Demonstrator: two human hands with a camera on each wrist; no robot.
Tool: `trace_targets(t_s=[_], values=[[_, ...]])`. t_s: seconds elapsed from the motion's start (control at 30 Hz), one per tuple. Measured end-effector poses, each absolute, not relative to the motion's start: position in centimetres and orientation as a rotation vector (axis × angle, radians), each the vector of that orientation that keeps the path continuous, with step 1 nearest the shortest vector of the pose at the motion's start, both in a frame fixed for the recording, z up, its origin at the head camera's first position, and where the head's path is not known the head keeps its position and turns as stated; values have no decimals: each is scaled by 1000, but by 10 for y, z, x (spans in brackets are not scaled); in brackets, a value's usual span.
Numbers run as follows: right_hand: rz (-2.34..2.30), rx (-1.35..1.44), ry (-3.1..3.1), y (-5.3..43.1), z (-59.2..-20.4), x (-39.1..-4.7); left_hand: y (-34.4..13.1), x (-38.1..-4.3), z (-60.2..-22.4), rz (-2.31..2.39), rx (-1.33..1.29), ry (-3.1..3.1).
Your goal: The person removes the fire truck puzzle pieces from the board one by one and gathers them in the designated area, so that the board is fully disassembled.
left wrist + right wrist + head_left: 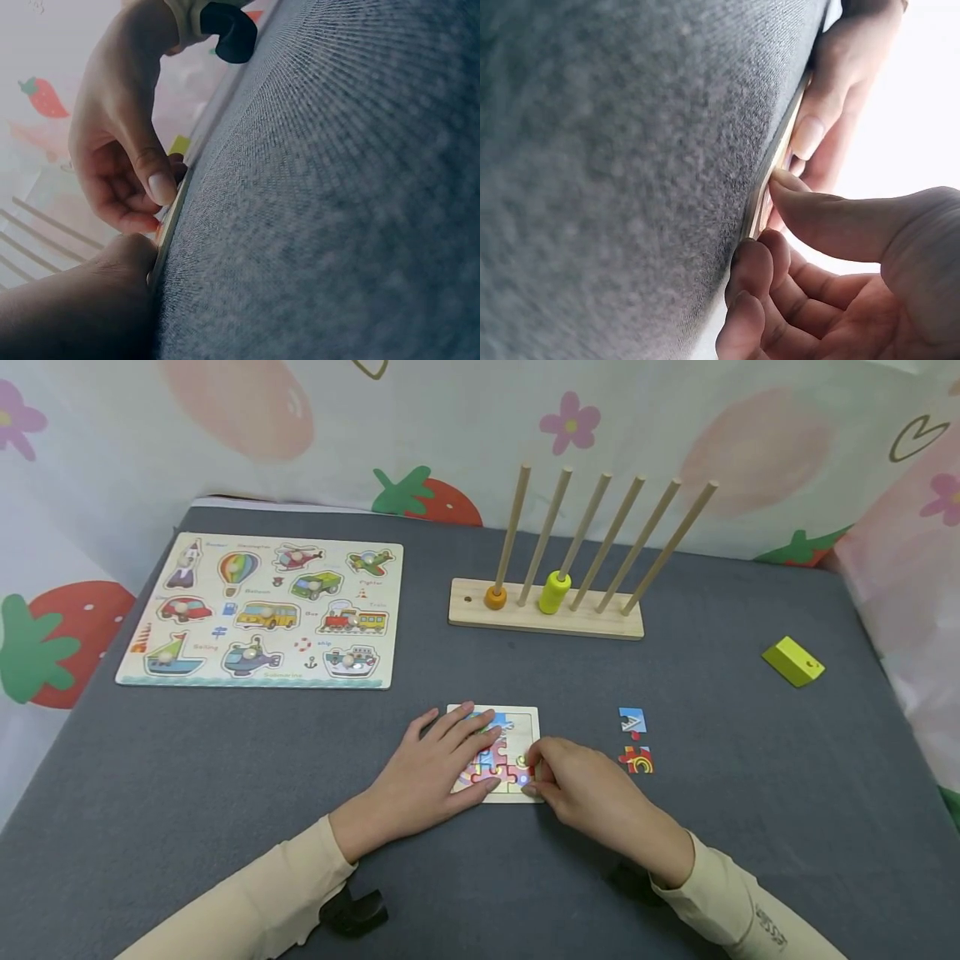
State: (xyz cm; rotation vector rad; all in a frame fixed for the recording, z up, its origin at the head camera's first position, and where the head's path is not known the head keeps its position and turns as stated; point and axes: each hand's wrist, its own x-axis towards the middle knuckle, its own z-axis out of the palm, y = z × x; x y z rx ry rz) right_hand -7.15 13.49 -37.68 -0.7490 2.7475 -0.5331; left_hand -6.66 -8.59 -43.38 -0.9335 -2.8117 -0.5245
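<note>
Cream puzzle board (527, 723): left hand (431, 764) spread on top, right hand (592, 781) pinching edge (loose pieces (637, 761): head view only).

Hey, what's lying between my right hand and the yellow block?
In the head view, a blue puzzle piece and a rainbow puzzle piece, then bare gray cloth up to the block.

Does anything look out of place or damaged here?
Nothing looks spilled or broken. Slightly odd: the peg stand has a dark spot, possibly an empty hole, at its left end, beyond the six pegs.
</note>
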Motion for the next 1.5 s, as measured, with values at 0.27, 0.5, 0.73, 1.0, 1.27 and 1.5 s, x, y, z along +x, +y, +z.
trace_targets(t_s=[0.27, 0.5, 0.73, 1.0, 1.27, 1.5], values=[[-587, -719, 2734, 135, -377, -71, -87, -66, -435, -527, -919, -2831], [-733, -643, 2660, 135, -378, -73, -87, -67, -436, -523, -918, -2841], [-922, -539, 2582, 136, -379, -77, -86, -67, -436, -523, -933, -2834], [-1002, -384, 2497, 139, -377, -82, -85, -68, -434, -506, -933, -2838], [-1027, -353, 2450, 138, -375, -87, -85, -68, -434, -512, -929, -2828], [-1133, -210, 2379, 152, -371, -92, -86, -67, -433, -527, -923, -2864]])
